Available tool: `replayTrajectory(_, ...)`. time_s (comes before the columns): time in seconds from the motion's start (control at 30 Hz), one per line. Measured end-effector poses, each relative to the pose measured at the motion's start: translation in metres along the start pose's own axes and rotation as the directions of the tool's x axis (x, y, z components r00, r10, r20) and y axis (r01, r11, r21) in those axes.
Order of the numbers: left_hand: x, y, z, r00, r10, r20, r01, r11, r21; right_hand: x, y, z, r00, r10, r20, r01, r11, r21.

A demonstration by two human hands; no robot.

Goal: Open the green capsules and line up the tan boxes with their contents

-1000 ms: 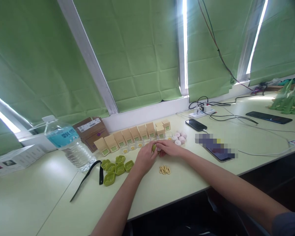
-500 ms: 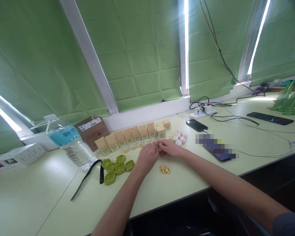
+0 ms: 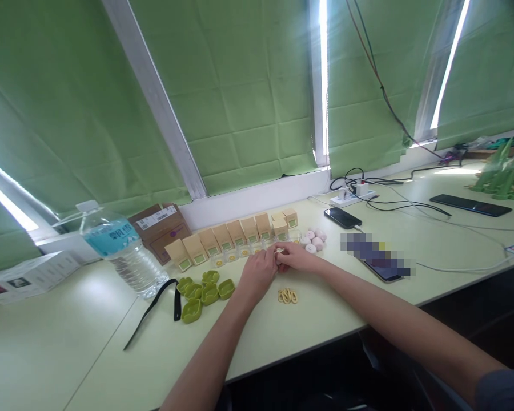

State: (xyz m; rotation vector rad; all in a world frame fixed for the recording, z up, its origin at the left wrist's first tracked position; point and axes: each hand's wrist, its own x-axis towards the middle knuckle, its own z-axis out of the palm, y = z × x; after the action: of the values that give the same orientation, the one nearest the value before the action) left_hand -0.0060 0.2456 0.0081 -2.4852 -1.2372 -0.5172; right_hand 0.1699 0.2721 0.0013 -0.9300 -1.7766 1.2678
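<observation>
Above the middle of the table my left hand [image 3: 259,272] and my right hand [image 3: 298,257] meet, fingers bent together. Whatever they pinch between them is mostly hidden and too small to name. Just in front of them lies a small heap of yellow rings or clips [image 3: 287,295]. Green moulded pieces [image 3: 209,293] with hollow insides sit left of my left hand. To the right of my right hand is a cluster of pale pink round pieces [image 3: 311,249]. Behind both hands runs a row of small clear containers [image 3: 232,256] with yellow centres.
Small cardboard boxes [image 3: 221,235] line the back, beside a larger brown carton [image 3: 165,231]. A water bottle [image 3: 124,251] leans at left near a black strap [image 3: 152,308]. Phones [image 3: 342,217] and a power strip [image 3: 353,197] with cables lie at right.
My fingers have shifted slightly against each other, both hands staying in the same spot. The things on the table have not moved.
</observation>
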Motion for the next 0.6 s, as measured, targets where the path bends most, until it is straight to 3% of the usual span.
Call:
replayTrajectory(0.17, 0.000, 0.002, -0.005, 0.999, -0.033, 0.020, 0.034, 0.999, -0.041, 0.000, -0.002, 0.002, 1.000, 0.020, 0.000, -0.020, 0.999, 0.029)
replayTrajectory(0.37, -0.004, 0.004, -0.013, 0.994, -0.107, 0.011, 0.106, 0.959, -0.263, -0.003, -0.006, 0.002, 0.999, 0.033, 0.009, -0.034, 0.999, 0.036)
replayTrajectory(0.6, -0.003, 0.003, -0.012, 0.993, -0.115, 0.021, 0.116, 0.949, -0.295, -0.004, -0.007, 0.001, 0.999, 0.028, 0.025, -0.029, 0.999, 0.017)
